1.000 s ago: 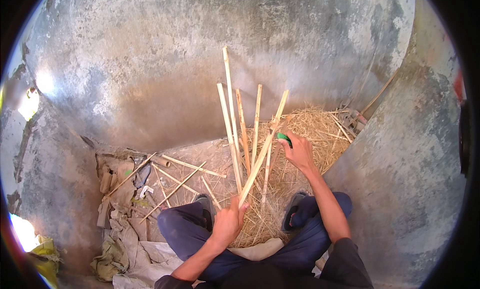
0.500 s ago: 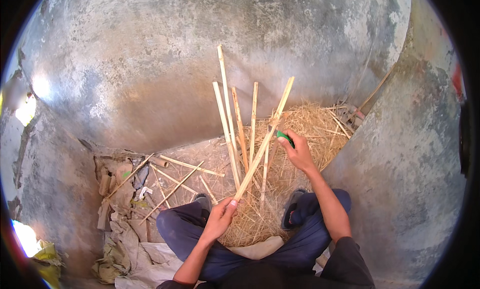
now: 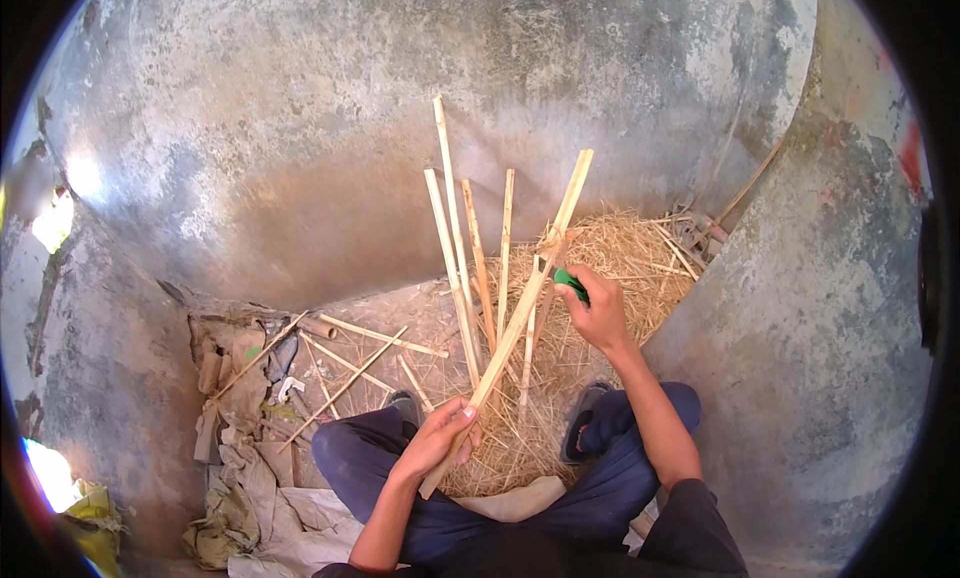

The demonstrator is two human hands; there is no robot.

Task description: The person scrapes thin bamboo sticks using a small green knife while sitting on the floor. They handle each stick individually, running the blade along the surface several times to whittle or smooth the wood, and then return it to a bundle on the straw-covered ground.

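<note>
A long pale split bamboo strip [image 3: 514, 328] slants from near my lap up toward the far wall. My left hand [image 3: 441, 444] is closed around its lower part, and the near end sticks out below the fingers. Farther up the strip, my right hand [image 3: 602, 313] is closed on the green handle of a knife [image 3: 571, 284]. The blade lies at the strip's edge, mostly hard to make out. Just beyond, several bamboo strips [image 3: 475, 243] lean upright against the wall.
Straw-like shavings [image 3: 620, 250] cover the floor between my feet and toward the far right. More strips [image 3: 352, 386] lie on the left floor near rubble [image 3: 208, 373] and crumpled sacking [image 3: 255, 513]. Worn plaster walls [image 3: 300, 128] stand ahead and on both sides.
The bamboo strip has slid down toward me through my left hand, so its near end now shows below the fingers. My right hand with the knife has stayed nearly in place.
</note>
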